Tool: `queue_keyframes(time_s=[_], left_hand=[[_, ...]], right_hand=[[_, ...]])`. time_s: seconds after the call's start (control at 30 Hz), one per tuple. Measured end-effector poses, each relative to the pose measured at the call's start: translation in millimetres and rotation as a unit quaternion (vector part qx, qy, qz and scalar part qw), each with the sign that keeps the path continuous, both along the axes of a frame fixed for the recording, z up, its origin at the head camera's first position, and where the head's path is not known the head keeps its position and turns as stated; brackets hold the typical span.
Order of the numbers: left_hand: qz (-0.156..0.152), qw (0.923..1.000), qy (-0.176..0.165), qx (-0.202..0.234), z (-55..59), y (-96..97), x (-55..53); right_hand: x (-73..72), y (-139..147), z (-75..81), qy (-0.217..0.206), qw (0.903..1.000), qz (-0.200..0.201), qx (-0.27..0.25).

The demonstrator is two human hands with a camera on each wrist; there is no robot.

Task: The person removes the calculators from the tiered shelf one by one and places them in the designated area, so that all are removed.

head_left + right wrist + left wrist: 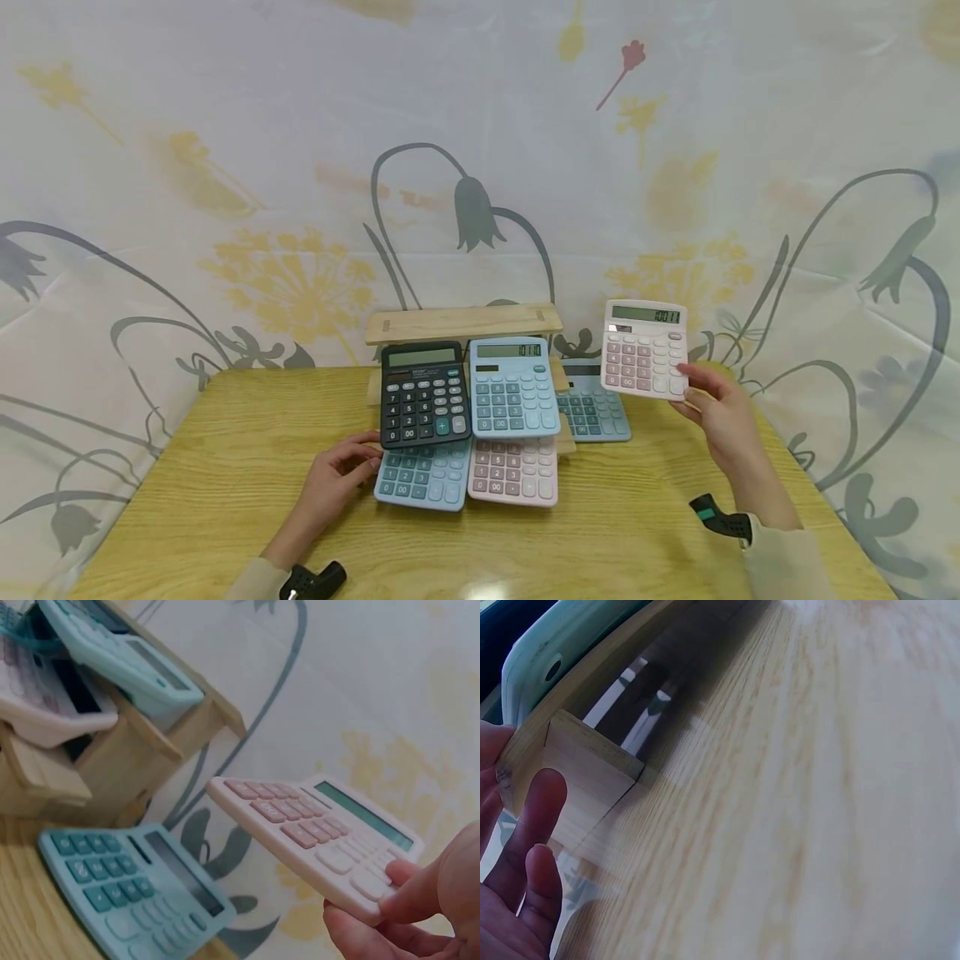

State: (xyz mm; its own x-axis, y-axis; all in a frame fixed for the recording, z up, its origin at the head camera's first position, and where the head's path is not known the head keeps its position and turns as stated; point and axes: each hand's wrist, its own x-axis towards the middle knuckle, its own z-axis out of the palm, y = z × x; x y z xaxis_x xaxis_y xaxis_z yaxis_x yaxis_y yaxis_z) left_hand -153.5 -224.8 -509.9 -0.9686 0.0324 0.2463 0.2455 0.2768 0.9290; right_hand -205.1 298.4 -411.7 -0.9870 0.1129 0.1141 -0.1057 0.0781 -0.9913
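My right hand point(716, 412) holds a pink calculator point(643, 350) by its lower right corner, raised at the right, its display lit. My left hand point(341, 475) rests at the left side of the wooden stand point(592, 772), fingertips at its edge, beside the lower blue calculator point(422, 477). Leaning on the stand's upper tier are a black calculator point(426, 396) and a light blue calculator point(514, 387). Below the light blue one sits another pink calculator point(513, 472), its upper part hidden.
Another blue calculator point(139, 892) lies on the wood-grain table point(247, 450), right of the stand and partly behind it. The stand's top board point(465, 321) shows behind the calculators. A flower-patterned cloth point(300, 167) hangs behind the table.
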Motion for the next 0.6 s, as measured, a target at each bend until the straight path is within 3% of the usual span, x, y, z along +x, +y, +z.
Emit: queue_keyframes(time_s=[0.6], left_hand=[[-0.004, 0.9999, 0.014, -0.002, -0.4, 0.3, 0.1]], right_hand=[[-6.4, 30, -44.8, -0.108, 0.9917, -0.050, 0.048]])
